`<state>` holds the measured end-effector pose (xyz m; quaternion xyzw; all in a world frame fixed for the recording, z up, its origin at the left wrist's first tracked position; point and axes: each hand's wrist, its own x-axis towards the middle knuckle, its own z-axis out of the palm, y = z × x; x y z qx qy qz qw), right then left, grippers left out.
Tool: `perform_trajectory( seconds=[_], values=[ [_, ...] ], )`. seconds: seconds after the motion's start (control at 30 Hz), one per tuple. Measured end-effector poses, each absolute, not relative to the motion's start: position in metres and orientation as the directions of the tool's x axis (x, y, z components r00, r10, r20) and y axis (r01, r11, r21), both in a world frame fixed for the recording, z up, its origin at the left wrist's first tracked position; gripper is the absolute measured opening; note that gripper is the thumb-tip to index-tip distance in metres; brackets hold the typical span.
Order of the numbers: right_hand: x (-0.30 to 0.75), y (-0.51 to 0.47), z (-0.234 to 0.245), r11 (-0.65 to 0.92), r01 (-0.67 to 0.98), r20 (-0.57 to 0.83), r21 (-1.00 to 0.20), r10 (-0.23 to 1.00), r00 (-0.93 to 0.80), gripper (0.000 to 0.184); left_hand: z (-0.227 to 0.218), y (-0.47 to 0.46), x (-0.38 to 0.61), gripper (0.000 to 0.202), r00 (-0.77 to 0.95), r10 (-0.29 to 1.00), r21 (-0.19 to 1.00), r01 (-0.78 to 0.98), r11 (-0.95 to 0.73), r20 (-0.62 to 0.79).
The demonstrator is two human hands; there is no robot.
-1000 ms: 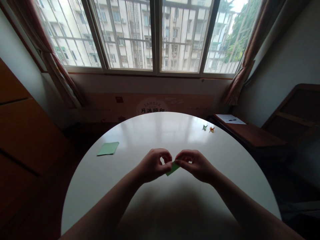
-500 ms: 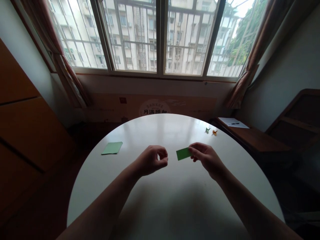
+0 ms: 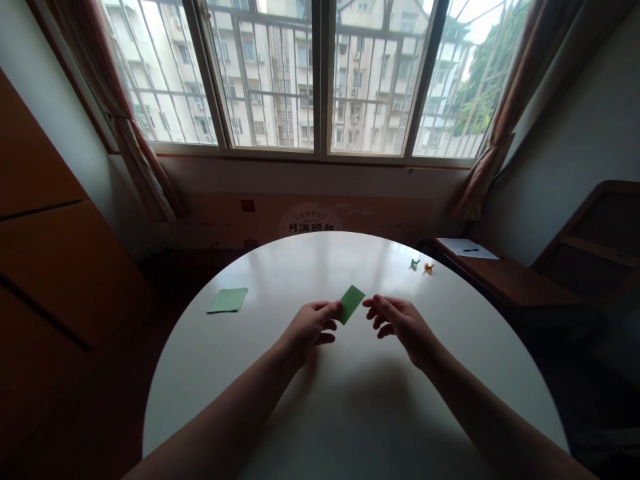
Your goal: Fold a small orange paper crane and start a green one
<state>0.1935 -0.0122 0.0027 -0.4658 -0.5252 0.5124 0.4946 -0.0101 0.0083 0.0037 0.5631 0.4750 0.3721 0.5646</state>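
A small green rectangle of paper [image 3: 353, 304], perhaps folded, is pinched at its lower left between the thumb and fingers of my left hand [image 3: 313, 327]. It tilts up to the right above the white table. Just right of its free edge is my right hand [image 3: 395, 320], apart from the paper, its fingers loosely bent and spread with nothing visible between them. On the left of the table lies a stack of light green paper sheets [image 3: 228, 301].
Near the far right edge of the round white table [image 3: 310, 267] stand two small folded paper figures, one green [image 3: 415, 264] and one orange [image 3: 429, 268]. Beyond the table, a wooden surface [image 3: 515, 283] at the right bears a white sheet [image 3: 463, 247] and a dark pen [image 3: 471, 250].
The green paper has passed from my right hand to my left and now slants upward. My right hand has let go, and its fingers have spread.
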Motion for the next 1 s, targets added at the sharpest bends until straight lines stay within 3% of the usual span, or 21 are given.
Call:
perform_trajectory(
  seconds=[0.2,0.57,0.77,1.0],
  values=[
    [0.184,-0.014,-0.003,0.052,0.018,0.049,-0.998,0.989,-0.141,0.043,0.006,0.005,-0.008,0.042,0.240,0.957,0.987,0.036,0.157,-0.161],
    [0.182,-0.011,-0.010,0.091,-0.021,0.093,-0.996,0.991,-0.095,0.032,0.008,0.002,-0.005,0.039,0.332,0.932,0.985,0.142,0.100,-0.143],
    [0.178,-0.014,-0.011,0.085,-0.017,0.087,-0.996,0.987,-0.132,0.031,0.009,0.003,-0.006,0.033,0.315,0.945,0.988,0.147,0.038,-0.083],
    [0.181,-0.015,-0.010,0.078,-0.063,0.085,-0.995,0.988,-0.126,0.038,0.012,0.004,-0.010,0.033,0.383,0.911,0.977,0.199,0.079,-0.151]
  ],
)
